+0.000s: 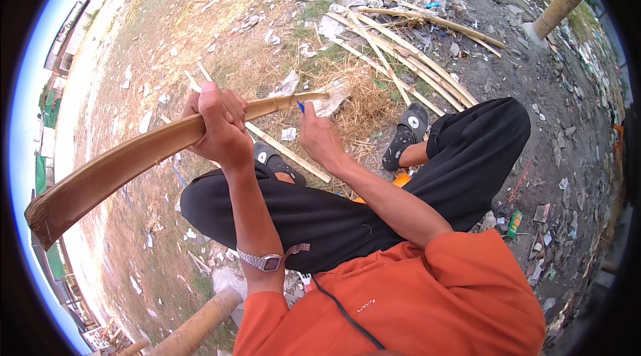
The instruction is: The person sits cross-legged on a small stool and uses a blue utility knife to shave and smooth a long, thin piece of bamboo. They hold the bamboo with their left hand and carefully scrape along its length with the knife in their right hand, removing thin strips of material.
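A long, curved piece of split bamboo [127, 164] runs from the far left across to the middle, its wide end nearer the left edge. My left hand [220, 122] is wrapped round it, thumb up, with a metal watch [268, 262] on that wrist. The narrow end of the bamboo [310, 97] reaches just above my right hand [320, 134]. That hand is closed on a small blue object [300, 106]; only its tip shows, so its kind is hidden. Pale thin strips [193, 81] show behind my left fist.
Split bamboo strips [414, 59] lie in a pile at the upper right. Dry shavings [364, 99] gather before my feet, with one strip [287, 152] beside my left shoe. A bamboo post [564, 4] stands at the upper right; a thick pole [200, 322] is at lower left. Litter covers the ground.
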{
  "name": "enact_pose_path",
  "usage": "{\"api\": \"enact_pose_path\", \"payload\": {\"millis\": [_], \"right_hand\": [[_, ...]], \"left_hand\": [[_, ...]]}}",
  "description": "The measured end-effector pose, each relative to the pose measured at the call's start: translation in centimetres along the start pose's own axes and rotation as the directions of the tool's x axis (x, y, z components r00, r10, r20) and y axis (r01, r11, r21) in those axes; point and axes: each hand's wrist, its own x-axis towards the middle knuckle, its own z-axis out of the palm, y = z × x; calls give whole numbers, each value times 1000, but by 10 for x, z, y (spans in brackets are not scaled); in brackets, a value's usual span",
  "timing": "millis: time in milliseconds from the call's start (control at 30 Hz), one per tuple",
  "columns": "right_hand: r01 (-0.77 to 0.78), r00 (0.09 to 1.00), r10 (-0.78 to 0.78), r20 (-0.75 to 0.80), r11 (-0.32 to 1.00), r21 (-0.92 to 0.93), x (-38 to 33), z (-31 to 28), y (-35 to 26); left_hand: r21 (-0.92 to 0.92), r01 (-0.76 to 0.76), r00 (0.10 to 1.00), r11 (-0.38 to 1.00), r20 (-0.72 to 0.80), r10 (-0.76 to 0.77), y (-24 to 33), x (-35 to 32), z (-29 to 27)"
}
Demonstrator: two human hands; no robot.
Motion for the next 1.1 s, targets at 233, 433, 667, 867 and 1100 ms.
{"api": "enact_pose_path", "payload": {"millis": [233,433,667,867,1100], "right_hand": [[-36,999,36,-38,999,-1,21,4,24],[-75,996,64,-68,982,-175,36,18,61],[-133,991,132,-16,975,-180,36,17,62],[-169,985,170,-9,972,-161,38,21,45],[-540,824,565,-51,753,-376,17,10,200]], "left_hand": [[-30,-30,999,999,29,31,-4,4,7],[-27,-31,1000,999,-2,31,-6,11,8],[-4,-70,997,998,11,70,-5,7,9],[45,-27,999,999,-46,29,-2,7,1],[47,-37,996,998,77,34,-1,-11,23]]}}
